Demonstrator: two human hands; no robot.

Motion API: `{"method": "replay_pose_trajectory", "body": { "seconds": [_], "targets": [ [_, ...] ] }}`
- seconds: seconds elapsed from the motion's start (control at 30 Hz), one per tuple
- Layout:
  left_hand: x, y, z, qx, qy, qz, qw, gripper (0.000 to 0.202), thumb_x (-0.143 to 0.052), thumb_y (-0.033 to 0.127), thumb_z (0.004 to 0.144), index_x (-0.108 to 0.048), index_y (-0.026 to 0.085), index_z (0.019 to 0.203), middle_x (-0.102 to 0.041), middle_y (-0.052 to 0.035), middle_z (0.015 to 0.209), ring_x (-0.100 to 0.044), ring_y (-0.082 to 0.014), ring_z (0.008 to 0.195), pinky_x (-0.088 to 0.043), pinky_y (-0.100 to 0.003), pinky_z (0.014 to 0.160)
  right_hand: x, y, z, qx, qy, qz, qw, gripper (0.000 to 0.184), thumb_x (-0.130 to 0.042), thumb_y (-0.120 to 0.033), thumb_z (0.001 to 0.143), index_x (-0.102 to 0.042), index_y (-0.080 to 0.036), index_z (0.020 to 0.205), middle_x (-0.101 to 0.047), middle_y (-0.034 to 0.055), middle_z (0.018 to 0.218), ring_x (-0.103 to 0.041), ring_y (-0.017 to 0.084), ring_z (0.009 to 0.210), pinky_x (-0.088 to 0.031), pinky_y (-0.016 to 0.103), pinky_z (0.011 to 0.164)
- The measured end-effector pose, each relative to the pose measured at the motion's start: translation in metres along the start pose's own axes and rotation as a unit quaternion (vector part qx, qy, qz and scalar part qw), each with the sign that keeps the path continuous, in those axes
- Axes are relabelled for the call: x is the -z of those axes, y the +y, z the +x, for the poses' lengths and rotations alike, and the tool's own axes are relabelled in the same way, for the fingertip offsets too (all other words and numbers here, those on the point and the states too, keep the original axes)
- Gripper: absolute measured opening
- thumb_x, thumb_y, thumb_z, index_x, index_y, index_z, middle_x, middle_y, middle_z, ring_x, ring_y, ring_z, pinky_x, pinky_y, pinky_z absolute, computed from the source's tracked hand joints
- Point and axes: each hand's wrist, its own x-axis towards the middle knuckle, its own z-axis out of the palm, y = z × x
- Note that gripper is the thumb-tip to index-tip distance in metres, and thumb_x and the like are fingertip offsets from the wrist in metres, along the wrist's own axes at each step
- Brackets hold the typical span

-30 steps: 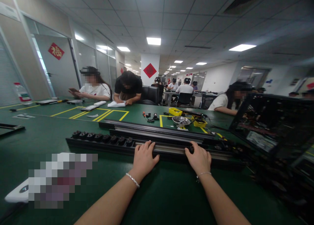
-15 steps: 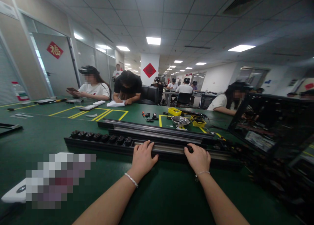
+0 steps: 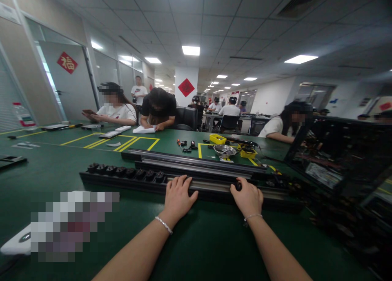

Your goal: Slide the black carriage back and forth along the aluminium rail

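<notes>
Left hand (image 3: 178, 197): fingers loosely spread, resting on near black rail (image 3: 214, 186). Right hand (image 3: 247, 197): fingers curled round black piece (image 3: 238, 186), apparently fitting it; next move wants straight alignment.

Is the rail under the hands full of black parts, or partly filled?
Partly filled: black parts line the left end of the rail, while bare metal shows between the left hand and right hand.

Rail (image 3: 211, 196) smooth, its inner strip (image 3: 211, 186) metallic; bowl (image 3: 224, 155) shiny metal; tabletop (image 3: 203, 240) smooth
</notes>
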Motion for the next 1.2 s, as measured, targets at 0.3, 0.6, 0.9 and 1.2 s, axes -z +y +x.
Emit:
{"method": "replay_pose_trajectory", "body": {
  "seconds": [0.3,0.6,0.9,1.2],
  "targets": [
    [-0.0031,-0.0018,0.0006,0.005,0.004,-0.004,1.0,0.044,-0.042,0.048,0.085,-0.053,0.027,0.122,-0.053,-0.0043,0.128,-0.038,-0.0248,0.123,-0.03,-0.042,0.1,-0.0024,0.0023,-0.0003,0.003,0.004,0.007,1.0,0.037,-0.042,-0.04,0.078,-0.056,-0.025,0.109,-0.064,0.005,0.104,-0.05,0.023,0.107,-0.023,0.043,0.098],
    [-0.0021,-0.002,0.0006,0.003,0.009,-0.007,1.0,0.042,-0.037,0.046,0.088,-0.054,0.027,0.122,-0.054,-0.0035,0.128,-0.04,-0.0238,0.123,-0.032,-0.042,0.099,-0.0039,0.0036,-0.0006,0.008,0.014,0.001,1.0,0.038,-0.041,-0.043,0.08,-0.055,-0.024,0.109,-0.064,0.0048,0.103,-0.051,0.023,0.106,-0.023,0.043,0.098],
    [-0.0011,-0.001,0.0006,0.002,0.015,-0.005,1.0,0.04,-0.039,0.045,0.088,-0.054,0.028,0.121,-0.054,-0.0034,0.128,-0.043,-0.0232,0.119,-0.033,-0.041,0.098,-0.0026,0.0014,0.0001,-0.004,0.016,0.007,1.0,0.036,-0.044,-0.037,0.077,-0.055,-0.024,0.108,-0.065,0.0048,0.101,-0.051,0.023,0.106,-0.026,0.041,0.096],
    [-0.0008,-0.0035,0.0006,-0.007,0.009,-0.011,1.0,0.041,-0.035,0.045,0.089,-0.054,0.028,0.121,-0.055,-0.0033,0.127,-0.044,-0.0228,0.119,-0.033,-0.041,0.097,-0.0008,0.0031,0.0009,-0.005,0.016,0.018,1.0,0.036,-0.044,-0.034,0.078,-0.052,-0.024,0.111,-0.065,0.0047,0.1,-0.053,0.022,0.103,-0.029,0.037,0.093]
  ]
}}
